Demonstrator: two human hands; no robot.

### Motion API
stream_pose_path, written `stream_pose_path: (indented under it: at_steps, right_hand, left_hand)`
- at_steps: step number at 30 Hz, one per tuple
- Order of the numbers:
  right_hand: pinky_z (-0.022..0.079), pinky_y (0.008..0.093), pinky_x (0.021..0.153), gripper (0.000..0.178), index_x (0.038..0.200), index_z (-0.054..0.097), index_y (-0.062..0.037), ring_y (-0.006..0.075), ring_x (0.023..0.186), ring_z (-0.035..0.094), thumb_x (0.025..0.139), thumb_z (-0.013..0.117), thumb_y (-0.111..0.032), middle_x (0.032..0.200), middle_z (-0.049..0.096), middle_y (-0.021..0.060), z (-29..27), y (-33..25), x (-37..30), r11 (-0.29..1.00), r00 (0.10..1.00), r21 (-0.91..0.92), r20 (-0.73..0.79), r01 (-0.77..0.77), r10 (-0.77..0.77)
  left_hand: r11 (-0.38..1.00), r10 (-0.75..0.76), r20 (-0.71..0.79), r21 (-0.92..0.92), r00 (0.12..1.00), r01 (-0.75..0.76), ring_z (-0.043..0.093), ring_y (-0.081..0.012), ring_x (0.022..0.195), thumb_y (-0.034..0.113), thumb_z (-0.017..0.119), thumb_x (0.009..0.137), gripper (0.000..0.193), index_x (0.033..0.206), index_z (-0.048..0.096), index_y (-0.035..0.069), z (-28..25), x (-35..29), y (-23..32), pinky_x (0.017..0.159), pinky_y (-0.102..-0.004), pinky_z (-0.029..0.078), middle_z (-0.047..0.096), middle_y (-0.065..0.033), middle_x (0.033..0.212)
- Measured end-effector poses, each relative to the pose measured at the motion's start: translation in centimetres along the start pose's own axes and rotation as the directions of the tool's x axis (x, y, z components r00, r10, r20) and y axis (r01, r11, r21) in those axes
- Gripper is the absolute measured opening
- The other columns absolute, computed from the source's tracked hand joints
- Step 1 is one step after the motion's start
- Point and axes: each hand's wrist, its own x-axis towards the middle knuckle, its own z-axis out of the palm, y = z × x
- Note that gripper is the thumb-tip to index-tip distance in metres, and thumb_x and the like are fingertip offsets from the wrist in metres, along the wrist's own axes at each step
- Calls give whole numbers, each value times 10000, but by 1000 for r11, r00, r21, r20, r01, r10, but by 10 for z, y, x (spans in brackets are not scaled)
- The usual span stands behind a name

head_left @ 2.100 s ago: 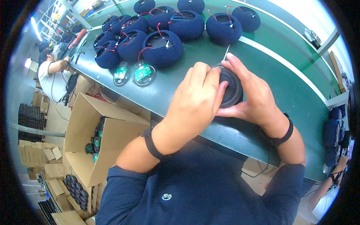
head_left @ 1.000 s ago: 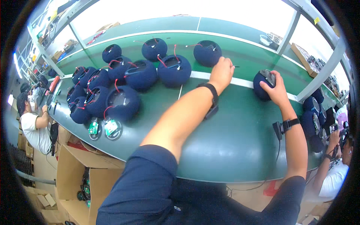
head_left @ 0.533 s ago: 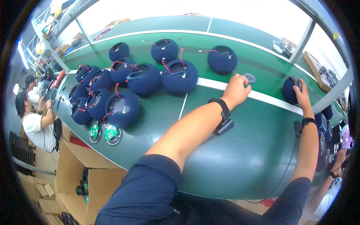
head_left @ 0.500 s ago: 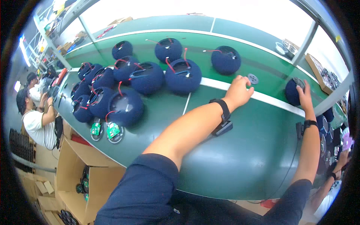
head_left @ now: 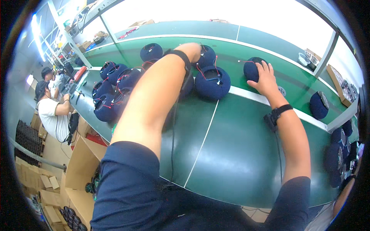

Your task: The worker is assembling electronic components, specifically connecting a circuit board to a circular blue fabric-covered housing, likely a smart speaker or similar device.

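My left hand [head_left: 191,52] reaches over to the back of the table, beside a navy fabric-covered ball [head_left: 206,57]; its fingers are hidden and blurred. Just in front sits another open-topped navy ball [head_left: 212,86] with red and blue wires. My right hand [head_left: 265,80] has its fingers spread at the right side of a separate navy ball [head_left: 251,71], from which a red wire with a white plug sticks out left. Partly behind my right wrist lies a small grey disc [head_left: 282,91]. Farther right, a navy ball [head_left: 318,106] is tilted, its round grey face turned right.
More wired navy balls [head_left: 103,107] crowd the table's left, partly behind my left arm. Dark round units [head_left: 333,158] stand at the right edge. A metal post [head_left: 345,115] rises there. An open cardboard box [head_left: 81,165] is at lower left; two people [head_left: 54,106] work beyond.
The view has swung left. My left hand has gone from beside the grey disc to the back-left balls. My right hand has left the far-right ball and moved left to the separate wired one.
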Motion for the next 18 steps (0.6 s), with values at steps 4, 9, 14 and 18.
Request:
stream_pose_path:
  at_steps: [4, 9, 14, 18]
  right_hand:
    - [424, 561, 1078, 768, 1349, 516, -89, 445, 1416, 343, 705, 879, -300, 1486, 446, 164, 9, 11, 6, 996, 998, -64, -10, -65, 64]
    - [403, 539, 1105, 712, 1250, 550, -60, 456, 1362, 396, 661, 898, -254, 1414, 481, 184, -24, 2, -30, 946, 950, 134, -147, 295, -276]
    - [371, 536, 1139, 737, 1231, 543, -55, 471, 1387, 363, 630, 922, -250, 1433, 444, 219, -40, -33, -81, 904, 925, 195, -55, 379, -376]
    - [319, 522, 1174, 751, 1311, 530, -65, 472, 1441, 300, 708, 885, -338, 1525, 377, 233, -42, -40, -87, 924, 962, 267, -89, 273, -259]
  left_hand:
    - [996, 60, 63, -75, 996, -55, 633, -381, 1166, 127, 727, 837, 509, 1320, 585, 57, 24, -1, 11, 971, -462, 513, 674, -216, 1214]
    - [985, 140, -63, -90, 988, -145, 636, -381, 1148, 239, 783, 844, 574, 1331, 545, 52, 23, -15, 12, 956, -468, 517, 682, -217, 1180]
    - [978, 178, -148, -83, 973, -192, 650, -360, 1128, 195, 752, 859, 404, 1192, 600, 26, 20, -21, 11, 937, -472, 524, 699, -198, 1141]
    - [964, 223, -249, -85, 942, -250, 644, -395, 1112, 213, 760, 858, 526, 1308, 529, 69, -4, -30, 9, 939, -490, 512, 685, -220, 1146]
